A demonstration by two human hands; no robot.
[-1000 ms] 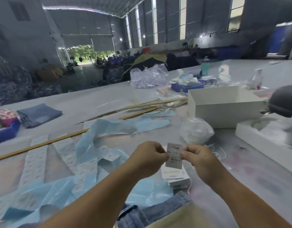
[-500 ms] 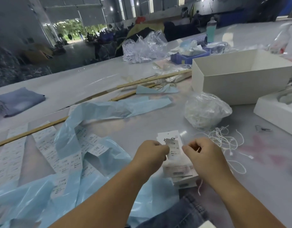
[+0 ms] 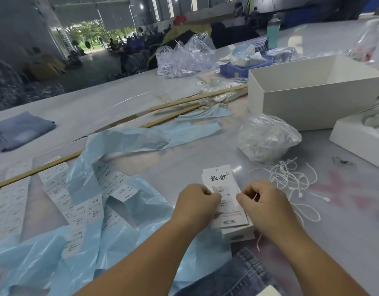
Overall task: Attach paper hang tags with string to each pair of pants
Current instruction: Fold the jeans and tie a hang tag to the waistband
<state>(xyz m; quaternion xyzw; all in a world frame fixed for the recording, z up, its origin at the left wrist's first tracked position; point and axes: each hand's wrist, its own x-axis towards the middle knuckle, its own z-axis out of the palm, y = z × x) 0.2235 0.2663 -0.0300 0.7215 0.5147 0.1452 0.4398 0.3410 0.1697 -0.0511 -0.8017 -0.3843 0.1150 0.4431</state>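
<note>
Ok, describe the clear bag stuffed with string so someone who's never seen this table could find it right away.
Start at the big open white box on the right side of the table. Just in front of its near left corner sits the clear bag, a rounded lump packed with pale string. Unlike the loose strings spilled in front of it and the crumpled clear plastic farther back, it is full and bundled.

Brought sticker (image 3: 222, 194) down from mid-air w/ both hands, left hand (image 3: 196, 202) & right hand (image 3: 262, 202), onto top hang tag (image 3: 221, 178) at 6 o'clock.
</note>
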